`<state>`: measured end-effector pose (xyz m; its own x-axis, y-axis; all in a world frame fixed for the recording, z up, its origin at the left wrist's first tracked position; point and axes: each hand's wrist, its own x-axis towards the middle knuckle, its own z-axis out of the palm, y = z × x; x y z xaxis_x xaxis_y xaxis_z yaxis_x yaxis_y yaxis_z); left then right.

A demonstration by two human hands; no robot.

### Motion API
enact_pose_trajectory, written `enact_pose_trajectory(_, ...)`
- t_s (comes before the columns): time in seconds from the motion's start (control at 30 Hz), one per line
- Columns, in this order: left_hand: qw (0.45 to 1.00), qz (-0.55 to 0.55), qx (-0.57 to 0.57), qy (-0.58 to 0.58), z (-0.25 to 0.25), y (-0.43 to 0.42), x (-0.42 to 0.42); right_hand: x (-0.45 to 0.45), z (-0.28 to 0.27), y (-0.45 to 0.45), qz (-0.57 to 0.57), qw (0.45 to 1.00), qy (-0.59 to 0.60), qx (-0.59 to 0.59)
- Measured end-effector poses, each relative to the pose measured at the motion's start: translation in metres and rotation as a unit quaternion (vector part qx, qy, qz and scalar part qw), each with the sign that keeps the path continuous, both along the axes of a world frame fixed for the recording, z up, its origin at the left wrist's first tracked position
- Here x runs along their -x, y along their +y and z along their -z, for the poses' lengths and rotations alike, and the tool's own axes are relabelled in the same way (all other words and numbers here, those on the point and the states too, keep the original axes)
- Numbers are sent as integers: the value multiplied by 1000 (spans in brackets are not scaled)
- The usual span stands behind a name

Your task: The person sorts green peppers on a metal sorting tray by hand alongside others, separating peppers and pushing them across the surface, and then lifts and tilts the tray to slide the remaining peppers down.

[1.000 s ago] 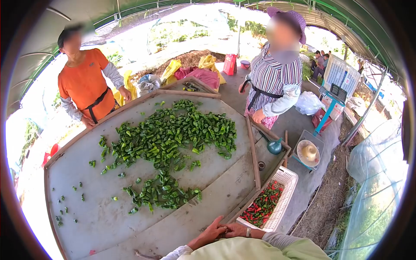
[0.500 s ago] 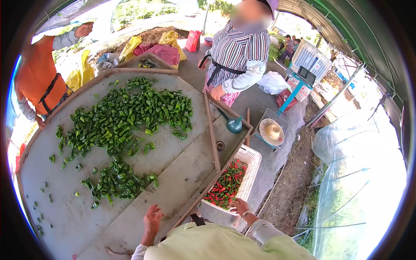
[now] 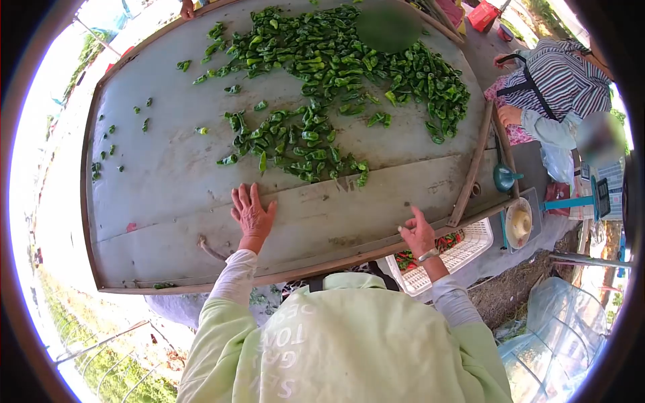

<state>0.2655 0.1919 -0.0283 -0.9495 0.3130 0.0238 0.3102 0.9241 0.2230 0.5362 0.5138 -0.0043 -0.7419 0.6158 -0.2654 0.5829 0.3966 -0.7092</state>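
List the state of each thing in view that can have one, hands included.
Left hand: open, fingers spread
Right hand: open, index finger extended
Green peppers: loose, spread unevenly over the table
White crate: uncovered, red and green peppers inside
Hat: resting on the scale
Scale: loaded; display unreadable

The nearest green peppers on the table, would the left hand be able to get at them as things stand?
Probably yes: the left hand looks empty, its fingers spread a little short of the green peppers, and only bare table seems to lie between.
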Motion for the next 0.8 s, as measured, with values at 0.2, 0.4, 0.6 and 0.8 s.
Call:
enact_pose_trajectory(0.2, 1000, -2, -15, -13, -10, 4, 1, 105, 28, -19, -34, 999, -22, -4)
enact_pose_trajectory(0.4, 994, -21, -63, -88, -19, -1, 5, 222, 13, 7, 95, 947, 166, 257)
enact_pose_trajectory(0.6, 990, -13, -97, -102, -26, -7, 4, 246, -6, -1, -60, 949, 41, 308)
enact_pose_trajectory(0.8, 987, -7, -108, -116, -26, -8, 9, 215, 11, -56, -233, 845, -240, 417)
